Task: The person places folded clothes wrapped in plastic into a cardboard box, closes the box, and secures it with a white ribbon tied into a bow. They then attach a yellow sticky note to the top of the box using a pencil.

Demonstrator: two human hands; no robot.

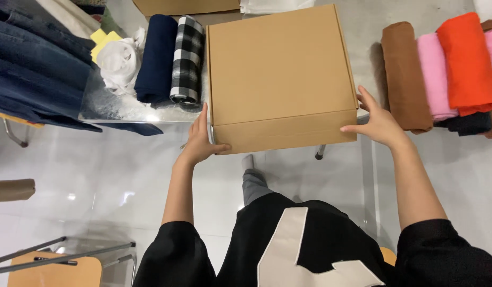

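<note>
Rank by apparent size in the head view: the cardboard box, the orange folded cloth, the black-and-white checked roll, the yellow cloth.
1. cardboard box, held at its sides by left hand and right hand
2. orange folded cloth
3. checked roll, close to the orange one
4. yellow cloth, partly hidden

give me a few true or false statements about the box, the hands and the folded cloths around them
1. The cardboard box is closed. True.
2. The left hand and the right hand both touch the box, one at each near corner. True.
3. The black and white checked cloth lies on top of the box. False: it lies left of the box, beside the navy folded cloth.
4. The orange cloth is left of the box. False: it is on the right, over the pink cloth.
5. The brown cloth is the stack's nearest piece to the box. True.
</note>
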